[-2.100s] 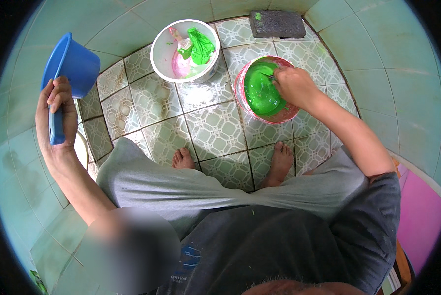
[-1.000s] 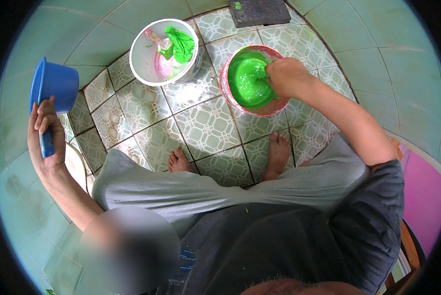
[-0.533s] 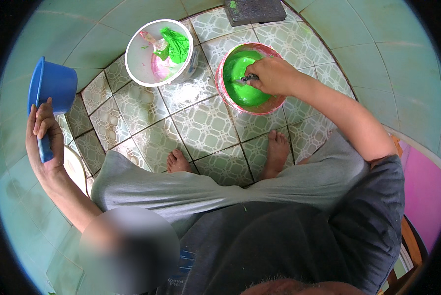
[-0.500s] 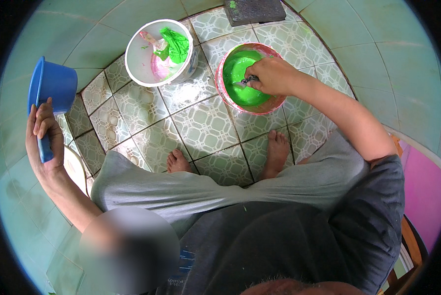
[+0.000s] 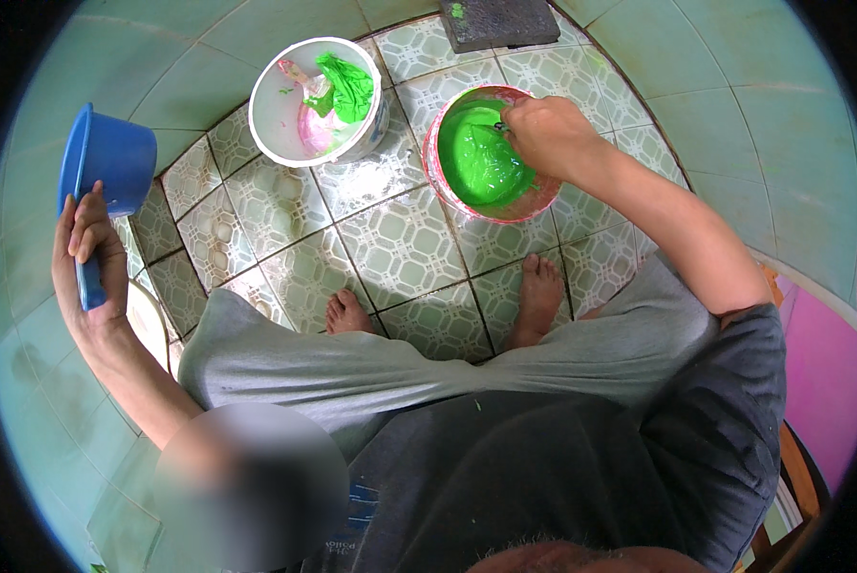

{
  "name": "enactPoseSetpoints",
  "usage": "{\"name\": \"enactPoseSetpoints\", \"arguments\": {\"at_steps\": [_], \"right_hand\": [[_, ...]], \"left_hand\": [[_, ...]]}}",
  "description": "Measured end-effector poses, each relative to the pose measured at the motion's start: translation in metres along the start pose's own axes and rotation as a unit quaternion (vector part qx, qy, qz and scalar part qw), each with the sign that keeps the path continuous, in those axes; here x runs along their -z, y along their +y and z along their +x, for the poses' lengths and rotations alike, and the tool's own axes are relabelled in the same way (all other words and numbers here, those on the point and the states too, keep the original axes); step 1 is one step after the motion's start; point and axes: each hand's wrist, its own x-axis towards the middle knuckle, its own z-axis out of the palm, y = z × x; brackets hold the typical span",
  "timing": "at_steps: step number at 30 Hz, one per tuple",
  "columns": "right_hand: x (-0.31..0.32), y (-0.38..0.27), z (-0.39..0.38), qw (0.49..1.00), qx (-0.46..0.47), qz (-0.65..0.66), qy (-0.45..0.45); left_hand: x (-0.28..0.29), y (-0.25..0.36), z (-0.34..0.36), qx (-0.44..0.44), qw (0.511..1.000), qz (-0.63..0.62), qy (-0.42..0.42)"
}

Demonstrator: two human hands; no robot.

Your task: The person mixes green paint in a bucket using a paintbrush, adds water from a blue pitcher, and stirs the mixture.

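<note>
Green paint [image 5: 486, 177] sits in a round red-rimmed bucket [image 5: 535, 199], which stands on the patterned tile floor [image 5: 390, 239] ahead of the person's right foot [image 5: 538, 296]. Paint: bright, glossy, thick-looking, ridged and streaked with highlights at the surface; inner wall above it smeared reddish pink at the near right side. Right hand [image 5: 548, 138] over the far right rim, fingers curled and pinching a slim tool [image 5: 500, 125]; only a short dark piece shows, and from here I cannot tell how far the rest reaches into the paint. The hand and wrist cover part of the rim. Left hand [image 5: 94, 239] held out at the left, fingers wrapped round the handle of a blue dipper [image 5: 118, 158]; its mouth faces left, so the contents cannot be seen. White bucket [image 5: 271, 110] on the floor to the left of the red-rimmed one, the two near but apart: pink residue at the bottom, a crumpled green piece [image 5: 347, 88] and a pink-stained stick-like object [image 5: 293, 72] inside. Dark block [image 5: 500, 27], green-spotted, lies beyond the paint by the wall. Pale round object [image 5: 147, 320] partly hidden behind the left forearm; kind unclear.
</note>
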Motion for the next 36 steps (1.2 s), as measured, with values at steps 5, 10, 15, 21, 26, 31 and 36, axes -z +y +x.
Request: {"name": "enactPoseSetpoints", "arguments": {"at_steps": [5, 10, 15, 21, 26, 31, 36], "right_hand": [[-0.001, 0.004, -0.002, 1.000, 0.008, 0.006, -0.021], [-0.004, -0.009, -0.005, 0.986, -0.005, 0.087, -0.142], [-0.008, -0.018, -0.008, 0.974, 0.008, 0.140, -0.178], [-0.007, -0.025, -0.006, 0.978, 0.009, 0.154, -0.138], [-0.005, -0.014, -0.002, 0.998, -0.007, 0.062, -0.014], [-0.006, -0.004, 0.000, 0.993, 0.020, 0.023, 0.110], [-0.008, -0.012, 0.007, 0.992, -0.017, 0.125, -0.011]], "left_hand": [[0.002, 0.000, 0.000, 0.006, 1.000, -0.002, 0.001], [-0.004, -0.004, -0.004, -0.008, 1.000, -0.002, 0.009], [-0.004, -0.010, 0.000, -0.005, 1.000, 0.001, 0.016], [-0.006, -0.009, -0.004, -0.005, 1.000, 0.009, 0.011], [-0.007, -0.008, -0.005, 0.014, 0.999, -0.025, 0.016], [-0.009, -0.009, -0.009, 0.013, 0.997, -0.064, 0.030], [-0.005, -0.014, -0.006, 0.018, 0.999, -0.046, 0.016]]}}
